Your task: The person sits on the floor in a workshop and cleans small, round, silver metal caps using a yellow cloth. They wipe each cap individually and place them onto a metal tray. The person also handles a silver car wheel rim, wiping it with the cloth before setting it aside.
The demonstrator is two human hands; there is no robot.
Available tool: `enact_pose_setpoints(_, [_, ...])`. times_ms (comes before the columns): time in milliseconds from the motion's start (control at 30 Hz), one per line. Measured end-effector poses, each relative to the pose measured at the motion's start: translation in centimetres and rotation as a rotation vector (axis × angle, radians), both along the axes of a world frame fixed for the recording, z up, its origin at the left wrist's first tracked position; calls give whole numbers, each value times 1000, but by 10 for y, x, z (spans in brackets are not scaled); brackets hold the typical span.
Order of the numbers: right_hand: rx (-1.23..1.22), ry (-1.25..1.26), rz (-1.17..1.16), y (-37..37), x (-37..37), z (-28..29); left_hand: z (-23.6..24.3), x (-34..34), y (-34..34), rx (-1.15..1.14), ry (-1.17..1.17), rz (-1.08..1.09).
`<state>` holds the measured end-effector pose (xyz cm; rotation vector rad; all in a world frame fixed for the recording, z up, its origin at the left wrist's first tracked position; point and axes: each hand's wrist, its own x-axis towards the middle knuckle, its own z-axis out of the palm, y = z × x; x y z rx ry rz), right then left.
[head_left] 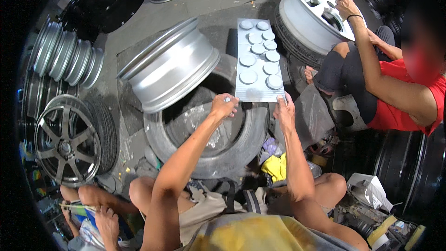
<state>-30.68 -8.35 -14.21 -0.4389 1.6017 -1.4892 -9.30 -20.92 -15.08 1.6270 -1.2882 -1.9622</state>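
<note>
Out in front of me, a pale grey rectangular board (254, 95) carries several round silver-grey discs, which look like wheel centre caps (248, 77), set out in uneven rows. At its near left corner, the fingers of my left hand (225, 105) are closed on the edge. The near right corner is pinched by my right hand (284, 108), thumb on top. The board extends away from me above a large tyre (253, 135) lying on the floor. To the left of the board, a silver wheel rim (172, 67) rests tilted on that tyre.
At right, a person in red (399, 97) touches a white wheel (309, 18) resting on another tyre. A dark spoked wheel (67, 144) and stacked silver rims (65, 53) stand at left. Yellow cloth (275, 167) lies by my right forearm. Another person's hand (107, 225) shows lower left.
</note>
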Motion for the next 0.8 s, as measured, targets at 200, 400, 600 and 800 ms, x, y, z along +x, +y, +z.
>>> enact_pose_setpoints(200, [27,-37,-10,65,63,12,27,53,37,-34,-77,-130])
enact_pose_setpoints(400, [165,14,72,138,141,-1,40,135,74,-23,-201,-277])
enact_pose_setpoints(600, [300,-104,289,161,233,15,24,238,77,88,-230,-269])
enact_pose_setpoints(800, [435,-123,481,138,297,32,37,296,58,17,-436,-220])
